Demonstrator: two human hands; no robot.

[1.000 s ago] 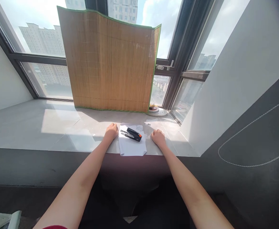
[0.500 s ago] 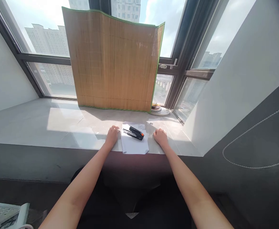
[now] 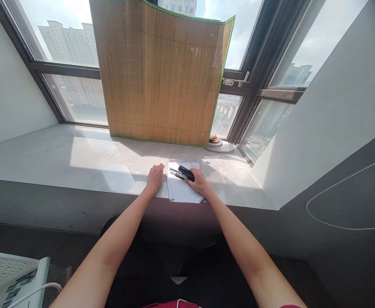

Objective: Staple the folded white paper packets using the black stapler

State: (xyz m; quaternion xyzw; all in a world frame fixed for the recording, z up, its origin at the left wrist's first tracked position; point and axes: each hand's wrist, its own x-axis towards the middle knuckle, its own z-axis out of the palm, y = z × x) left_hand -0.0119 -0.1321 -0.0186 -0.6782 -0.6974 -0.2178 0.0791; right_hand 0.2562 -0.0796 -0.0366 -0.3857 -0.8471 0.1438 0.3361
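Note:
A sheet of white paper (image 3: 182,193), perhaps folded or several layers, lies at the front of the sill. On it are a black stapler (image 3: 187,171) and a slim pen (image 3: 177,173) alongside. My right hand (image 3: 199,183) is closed around the stapler's right end, covering its orange part. The stapler still lies over the paper. To the paper's left, my left hand (image 3: 155,177) rests on the sill with its fingers curled into a loose fist. I see nothing in it.
A bamboo mat (image 3: 161,81) with green edging leans upright against the window. Several stacked plates (image 3: 217,144) stand by its lower right corner. The pale sill (image 3: 87,158) ends in a front edge. A white perforated rack (image 3: 10,273) is at the lower left; a bead chain (image 3: 315,201) hangs right.
My right hand has moved left from the bare sill onto the paper and taken hold of the stapler. My left hand remains by the paper. The whole view has shifted slightly.

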